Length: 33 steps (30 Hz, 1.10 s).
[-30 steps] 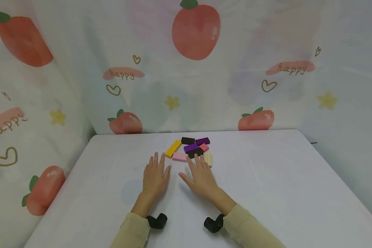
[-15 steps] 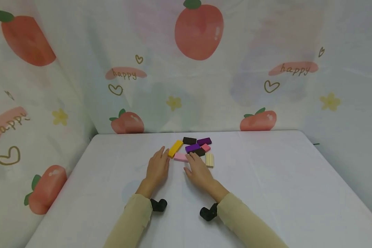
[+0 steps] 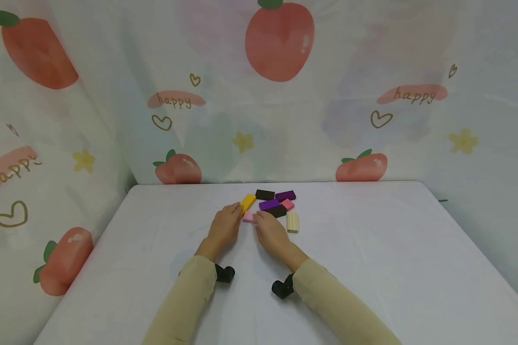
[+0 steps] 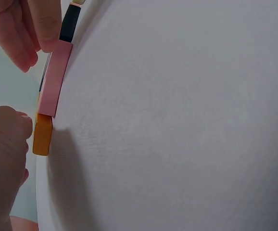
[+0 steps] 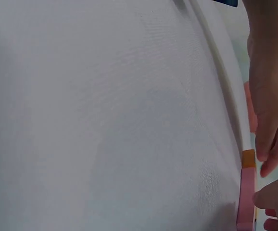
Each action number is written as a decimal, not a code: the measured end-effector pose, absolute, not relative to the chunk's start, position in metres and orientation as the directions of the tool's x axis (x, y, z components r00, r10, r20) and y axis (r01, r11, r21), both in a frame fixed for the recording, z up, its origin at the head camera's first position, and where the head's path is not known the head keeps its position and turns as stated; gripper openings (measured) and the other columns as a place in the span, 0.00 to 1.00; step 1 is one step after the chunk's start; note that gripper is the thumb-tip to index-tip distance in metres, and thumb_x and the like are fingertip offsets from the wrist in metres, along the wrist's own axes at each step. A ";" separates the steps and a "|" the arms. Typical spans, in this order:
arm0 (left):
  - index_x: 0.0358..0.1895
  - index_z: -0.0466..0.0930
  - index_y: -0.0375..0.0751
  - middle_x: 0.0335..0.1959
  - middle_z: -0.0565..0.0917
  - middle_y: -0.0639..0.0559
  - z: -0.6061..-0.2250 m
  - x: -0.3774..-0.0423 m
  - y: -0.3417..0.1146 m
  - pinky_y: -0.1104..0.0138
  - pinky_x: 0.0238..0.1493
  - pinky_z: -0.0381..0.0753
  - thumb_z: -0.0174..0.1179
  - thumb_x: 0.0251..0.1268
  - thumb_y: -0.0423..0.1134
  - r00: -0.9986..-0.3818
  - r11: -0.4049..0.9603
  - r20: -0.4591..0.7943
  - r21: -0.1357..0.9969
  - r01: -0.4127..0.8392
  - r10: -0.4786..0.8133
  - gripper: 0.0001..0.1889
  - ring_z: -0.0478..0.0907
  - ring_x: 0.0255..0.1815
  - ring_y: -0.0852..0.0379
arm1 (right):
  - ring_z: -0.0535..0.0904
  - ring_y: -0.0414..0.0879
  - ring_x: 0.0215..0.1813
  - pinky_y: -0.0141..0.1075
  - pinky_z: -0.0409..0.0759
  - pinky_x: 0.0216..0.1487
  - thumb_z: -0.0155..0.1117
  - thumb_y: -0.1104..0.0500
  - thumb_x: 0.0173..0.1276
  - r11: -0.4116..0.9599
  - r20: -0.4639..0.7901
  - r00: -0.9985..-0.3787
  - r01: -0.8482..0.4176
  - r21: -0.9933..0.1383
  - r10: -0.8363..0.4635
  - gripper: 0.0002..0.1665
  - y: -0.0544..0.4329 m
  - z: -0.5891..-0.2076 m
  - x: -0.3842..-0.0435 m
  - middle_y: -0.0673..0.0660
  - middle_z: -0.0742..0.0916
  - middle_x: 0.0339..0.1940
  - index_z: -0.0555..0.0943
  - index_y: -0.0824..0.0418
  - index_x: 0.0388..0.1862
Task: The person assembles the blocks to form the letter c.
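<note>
Head view: your two bare hands reach across a white table (image 3: 371,249) towards a loose group of coloured blocks at its far middle. Your left hand (image 3: 225,225) is at the left side of a yellow block (image 3: 249,201). Your right hand (image 3: 273,234) covers the right end of a pale pink block (image 3: 248,218), which lies flat by the yellow block's near end. At the far edge of the group are a far black block (image 3: 265,194) and, to its right, a dark purple block (image 3: 285,195). Nearer, a bright purple block (image 3: 269,204) lies close against a near black block (image 3: 277,211), with a rose block (image 3: 287,204) just to the right. A cream block (image 3: 292,223) lies at the near right.

Both grips look loose: fingers fairly straight, neither hand wrapped round a block. Your right fingertips seem to meet the pink block; whether your left ones touch the yellow, you cannot tell. Judging by this, the step in hand is closing in to gather or line up the blocks; the next move likely calls for light, even pressure from both sides.
</note>
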<state>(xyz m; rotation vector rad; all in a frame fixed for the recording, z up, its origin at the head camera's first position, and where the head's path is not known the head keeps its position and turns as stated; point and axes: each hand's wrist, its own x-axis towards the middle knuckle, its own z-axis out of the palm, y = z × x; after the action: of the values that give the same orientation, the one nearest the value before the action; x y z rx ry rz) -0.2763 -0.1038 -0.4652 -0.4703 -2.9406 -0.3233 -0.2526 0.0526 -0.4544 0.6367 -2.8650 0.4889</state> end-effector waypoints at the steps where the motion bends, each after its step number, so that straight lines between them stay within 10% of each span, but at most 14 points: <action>1: 0.60 0.72 0.40 0.61 0.70 0.47 -0.465 -0.277 -0.103 0.57 0.61 0.64 0.52 0.68 0.38 -0.942 0.929 0.167 0.186 0.321 0.292 0.18 0.65 0.62 0.51 | 0.73 0.51 0.57 0.41 0.70 0.58 0.60 0.62 0.65 0.856 0.236 -0.890 -0.445 -0.262 -0.391 0.19 0.052 -0.455 -0.254 0.61 0.79 0.54 0.76 0.67 0.54; 11: 0.55 0.78 0.41 0.54 0.77 0.49 -0.467 -0.283 -0.100 0.60 0.57 0.69 0.53 0.67 0.39 -0.947 0.927 0.155 0.209 0.310 0.282 0.15 0.70 0.55 0.52 | 0.76 0.47 0.37 0.35 0.77 0.46 0.60 0.67 0.64 0.868 0.296 -0.865 -0.465 -0.174 -0.404 0.07 0.047 -0.460 -0.263 0.56 0.82 0.33 0.84 0.65 0.38; 33: 0.48 0.82 0.40 0.44 0.79 0.48 -0.457 -0.284 -0.093 0.62 0.51 0.75 0.59 0.62 0.36 -0.962 0.959 0.096 0.100 0.266 0.256 0.12 0.74 0.42 0.52 | 0.73 0.46 0.32 0.32 0.78 0.41 0.62 0.66 0.62 0.877 0.291 -0.867 -0.457 -0.148 -0.403 0.05 0.044 -0.463 -0.264 0.56 0.80 0.30 0.83 0.64 0.36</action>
<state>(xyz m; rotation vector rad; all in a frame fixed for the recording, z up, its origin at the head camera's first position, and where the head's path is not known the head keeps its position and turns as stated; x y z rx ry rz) -0.2837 -0.0925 -0.4568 -0.4042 -3.0274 -0.1710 -0.2644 0.0438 -0.4634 0.6524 -2.7957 0.3102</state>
